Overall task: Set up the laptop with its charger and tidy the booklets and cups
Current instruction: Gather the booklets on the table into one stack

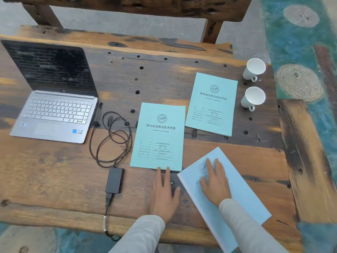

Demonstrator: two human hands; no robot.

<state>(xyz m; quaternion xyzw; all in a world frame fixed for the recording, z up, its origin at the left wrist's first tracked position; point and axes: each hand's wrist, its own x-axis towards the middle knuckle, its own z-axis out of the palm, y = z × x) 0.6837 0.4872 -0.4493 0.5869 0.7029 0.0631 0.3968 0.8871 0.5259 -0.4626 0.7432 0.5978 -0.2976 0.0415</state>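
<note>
An open silver laptop (54, 106) with a dark screen stands at the left of the wooden table (54, 170). Its black charger brick (114, 180) lies in front, its looped cable (111, 139) running to the laptop's right side. Three light-blue booklets lie on the table: a middle booklet (160, 136), a far booklet (212, 105) and a tilted near booklet (237, 198). My left hand (165, 192) lies flat, fingertips touching the middle booklet's near edge. My right hand (215, 181) presses flat on the near booklet. Two white cups (253, 69) (252, 98) lie on their sides at the right.
A wooden bench (127, 4) stands behind the table. A blue-green patterned floor (300, 42) shows at the right. The charger's mains cable (107, 216) drops over the table's near edge. The table has several round holes.
</note>
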